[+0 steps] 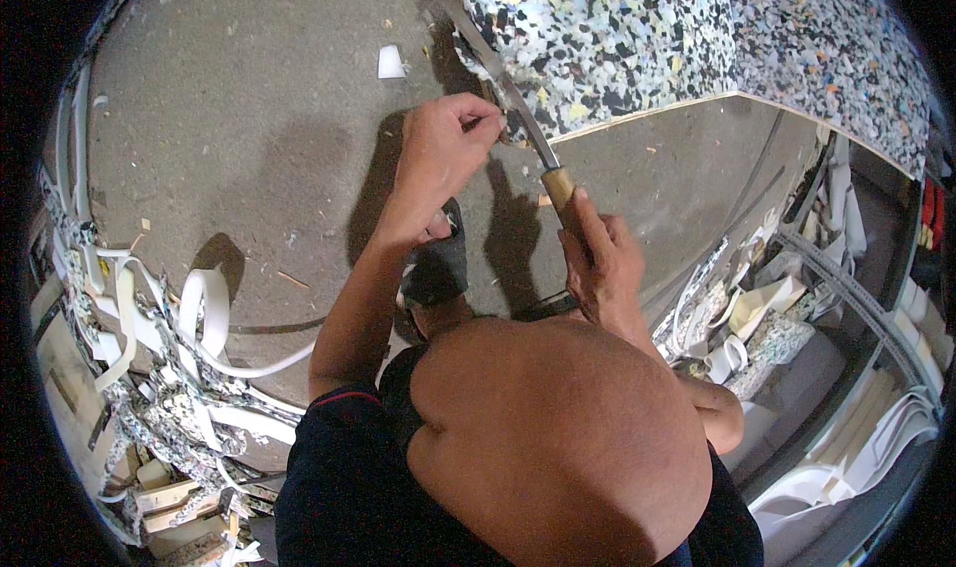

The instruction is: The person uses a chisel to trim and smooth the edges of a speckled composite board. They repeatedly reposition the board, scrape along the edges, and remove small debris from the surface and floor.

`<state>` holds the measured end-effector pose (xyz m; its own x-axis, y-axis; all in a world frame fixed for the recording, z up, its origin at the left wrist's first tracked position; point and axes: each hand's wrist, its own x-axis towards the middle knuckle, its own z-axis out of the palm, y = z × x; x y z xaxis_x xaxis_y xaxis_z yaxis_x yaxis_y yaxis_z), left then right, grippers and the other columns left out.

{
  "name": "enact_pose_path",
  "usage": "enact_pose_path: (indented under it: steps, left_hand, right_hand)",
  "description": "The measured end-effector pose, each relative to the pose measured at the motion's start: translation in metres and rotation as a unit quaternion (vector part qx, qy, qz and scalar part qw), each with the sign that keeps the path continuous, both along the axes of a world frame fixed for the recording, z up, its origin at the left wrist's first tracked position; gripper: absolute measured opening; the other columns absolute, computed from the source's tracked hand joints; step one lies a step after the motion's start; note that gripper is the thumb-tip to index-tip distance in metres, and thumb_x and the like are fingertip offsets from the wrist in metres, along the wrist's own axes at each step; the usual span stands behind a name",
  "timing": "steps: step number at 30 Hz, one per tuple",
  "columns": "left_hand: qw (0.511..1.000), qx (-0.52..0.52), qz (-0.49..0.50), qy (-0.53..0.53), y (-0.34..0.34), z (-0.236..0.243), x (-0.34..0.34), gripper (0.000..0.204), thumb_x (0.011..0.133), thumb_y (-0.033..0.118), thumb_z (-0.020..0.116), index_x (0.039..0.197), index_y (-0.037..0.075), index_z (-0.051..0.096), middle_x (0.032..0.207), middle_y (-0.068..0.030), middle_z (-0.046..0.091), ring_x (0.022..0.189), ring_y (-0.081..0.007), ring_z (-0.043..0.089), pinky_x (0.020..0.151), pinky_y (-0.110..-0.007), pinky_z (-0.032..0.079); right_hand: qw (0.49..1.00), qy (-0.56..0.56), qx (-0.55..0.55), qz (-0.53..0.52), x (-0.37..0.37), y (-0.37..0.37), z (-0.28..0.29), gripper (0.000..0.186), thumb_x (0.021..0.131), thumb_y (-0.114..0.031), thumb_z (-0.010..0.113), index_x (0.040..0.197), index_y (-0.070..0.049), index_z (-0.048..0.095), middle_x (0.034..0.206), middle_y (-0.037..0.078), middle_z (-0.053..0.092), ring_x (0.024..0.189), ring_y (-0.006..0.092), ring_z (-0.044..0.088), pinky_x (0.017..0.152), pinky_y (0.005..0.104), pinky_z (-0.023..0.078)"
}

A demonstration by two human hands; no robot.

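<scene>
I judge this trimming: right hand point(605, 268) wrapping the knife point(515, 101), left hand point(438, 151) pinching the foam's point(617, 49) edge; next wants steady slicing.

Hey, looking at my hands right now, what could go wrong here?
Your left hand has its fingertips close to the blade of the knife in your right hand, so a slip could cut them. The speckled foam looks ragged beside the blade and might tear unevenly. A shoe is below, so a dropped knife could perhaps hit your foot.
</scene>
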<state>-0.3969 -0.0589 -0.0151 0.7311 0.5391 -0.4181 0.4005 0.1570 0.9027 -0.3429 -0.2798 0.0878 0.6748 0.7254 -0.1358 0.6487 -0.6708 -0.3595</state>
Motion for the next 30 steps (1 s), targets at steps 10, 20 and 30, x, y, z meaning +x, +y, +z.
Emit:
enact_pose_path:
  steps: [10,20,30]
  left_hand:
    - [1.000,-0.001,0.004,0.008,-0.003,-0.007,0.001,0.023,0.089,0.020,0.072,0.098,0.000,0.077,0.084,-0.0155,0.077,0.074,-0.0212,0.074,0.070,-0.034,0.056]
    - [1.000,0.000,0.017,0.013,0.003,-0.010,-0.002,0.019,0.089,0.016,0.073,0.098,-0.001,0.078,0.082,-0.0114,0.077,0.073,-0.0148,0.071,0.069,-0.031,0.055]
    - [1.000,-0.022,0.000,-0.009,-0.003,-0.012,-0.002,0.021,0.090,0.017,0.072,0.098,-0.001,0.077,0.080,-0.0119,0.076,0.069,-0.0143,0.069,0.066,-0.032,0.054]
  right_hand:
    - [1.000,0.007,-0.019,0.005,0.001,0.002,-0.008,0.058,0.090,-0.009,0.074,0.145,-0.018,0.058,0.092,0.013,0.065,0.075,0.0313,0.067,0.061,0.0427,0.053]
    - [1.000,0.016,-0.007,-0.013,-0.003,0.006,-0.006,0.057,0.088,-0.006,0.074,0.142,-0.018,0.061,0.086,0.013,0.064,0.071,0.0299,0.065,0.061,0.0423,0.053]
    - [0.998,0.010,-0.056,-0.024,-0.016,-0.014,0.010,0.061,0.086,-0.001,0.077,0.143,-0.017,0.061,0.089,0.014,0.065,0.072,0.0279,0.065,0.060,0.0356,0.051]
